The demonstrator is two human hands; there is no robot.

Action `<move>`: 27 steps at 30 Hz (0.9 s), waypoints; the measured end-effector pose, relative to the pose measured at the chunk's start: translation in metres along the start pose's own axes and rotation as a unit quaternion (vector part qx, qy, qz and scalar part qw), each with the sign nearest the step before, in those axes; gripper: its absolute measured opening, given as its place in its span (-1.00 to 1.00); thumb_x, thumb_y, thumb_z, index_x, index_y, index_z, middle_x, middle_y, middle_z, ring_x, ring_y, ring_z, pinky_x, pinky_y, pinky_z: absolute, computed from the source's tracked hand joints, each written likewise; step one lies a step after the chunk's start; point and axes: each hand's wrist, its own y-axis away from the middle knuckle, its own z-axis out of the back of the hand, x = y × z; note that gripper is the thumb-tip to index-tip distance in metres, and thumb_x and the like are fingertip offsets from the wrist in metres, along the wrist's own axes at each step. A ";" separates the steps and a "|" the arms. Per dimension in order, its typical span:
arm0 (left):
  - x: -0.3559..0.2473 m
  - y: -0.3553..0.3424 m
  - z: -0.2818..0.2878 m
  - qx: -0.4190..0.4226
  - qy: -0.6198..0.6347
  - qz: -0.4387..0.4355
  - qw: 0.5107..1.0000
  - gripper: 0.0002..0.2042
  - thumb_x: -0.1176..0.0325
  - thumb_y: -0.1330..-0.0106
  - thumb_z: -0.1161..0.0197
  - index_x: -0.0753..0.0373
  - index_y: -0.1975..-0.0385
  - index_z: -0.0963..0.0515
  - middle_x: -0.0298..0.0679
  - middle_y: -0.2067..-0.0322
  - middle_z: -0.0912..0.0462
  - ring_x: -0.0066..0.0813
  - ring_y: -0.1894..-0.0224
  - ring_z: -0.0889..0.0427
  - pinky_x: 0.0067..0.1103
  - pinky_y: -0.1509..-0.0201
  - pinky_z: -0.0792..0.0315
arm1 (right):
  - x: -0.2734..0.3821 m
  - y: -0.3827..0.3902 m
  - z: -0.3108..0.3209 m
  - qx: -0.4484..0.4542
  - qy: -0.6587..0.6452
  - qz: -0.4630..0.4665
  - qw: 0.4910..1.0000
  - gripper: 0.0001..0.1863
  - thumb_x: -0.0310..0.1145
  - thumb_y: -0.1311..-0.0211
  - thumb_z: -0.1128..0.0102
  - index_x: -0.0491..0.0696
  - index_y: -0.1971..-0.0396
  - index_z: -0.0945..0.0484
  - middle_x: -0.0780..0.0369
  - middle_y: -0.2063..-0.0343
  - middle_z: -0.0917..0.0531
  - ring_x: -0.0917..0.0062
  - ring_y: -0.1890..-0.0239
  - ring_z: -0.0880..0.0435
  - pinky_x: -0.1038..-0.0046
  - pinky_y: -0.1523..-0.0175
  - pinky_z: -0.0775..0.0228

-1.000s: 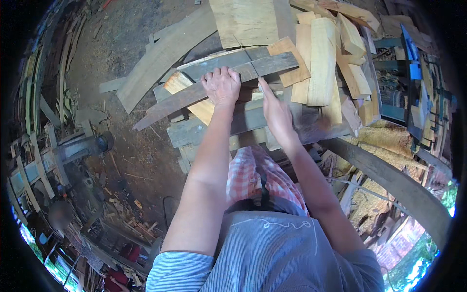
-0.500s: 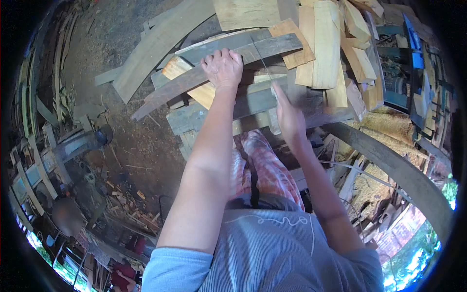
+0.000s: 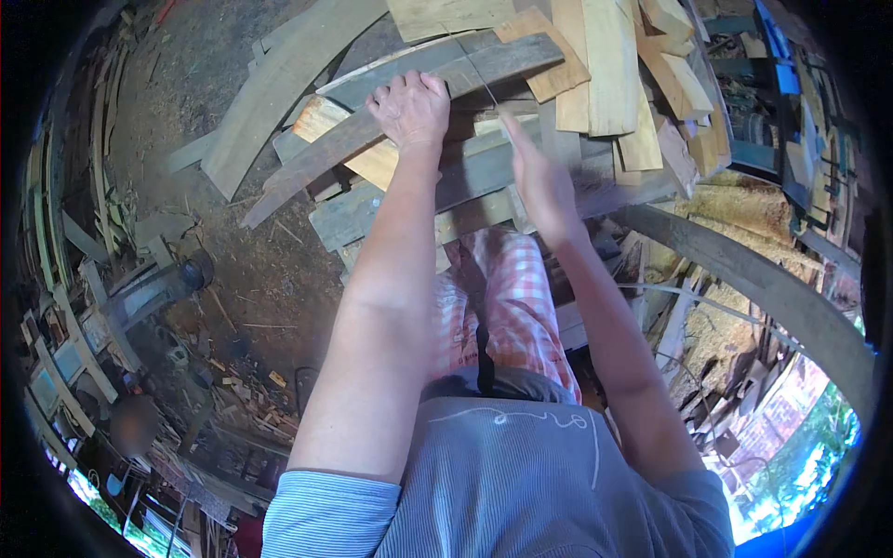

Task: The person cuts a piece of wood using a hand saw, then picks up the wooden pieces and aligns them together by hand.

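Observation:
A long curved grey-brown board (image 3: pixel 316 167) lies slantwise over other planks in front of me. My left hand (image 3: pixel 411 110) is closed over its upper edge near the middle, pressing it down; the thumb side faces right. My right hand (image 3: pixel 539 181) is wrapped round the handle of a handsaw and is slightly blurred. The thin saw blade (image 3: pixel 476 71), seen almost edge-on, crosses the board to the right of my left hand. Its handle is mostly hidden by my fingers. Under the board, a paler plank (image 3: pixel 372 163) and a grey plank (image 3: pixel 344 219) show.
Pale wood blocks (image 3: pixel 609 74) are heaped at the far right. A wide curved plank (image 3: pixel 288 84) lies at the far left on the dirt floor (image 3: pixel 186 84). A large curved beam (image 3: pixel 744 270) arcs past my right arm. Wood scraps (image 3: pixel 242 400) litter the lower left.
The right hand and saw have moved slightly forward across the board. My left hand keeps its place on it. The whole view has shifted a little, so the boards appear higher and further left.

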 end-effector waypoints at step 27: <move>0.001 0.002 -0.003 -0.023 -0.041 -0.008 0.999 -0.69 0.19 -0.18 0.10 0.17 0.47 -0.60 -0.17 0.39 -0.63 -0.13 0.28 -0.56 -0.24 0.02 -0.29 | -0.010 0.018 0.000 0.055 -0.075 -0.015 0.996 -0.47 -0.44 -0.26 0.12 0.24 -0.23 -0.17 -0.11 0.44 -0.51 -0.01 0.38 -0.53 0.14 0.33 -0.33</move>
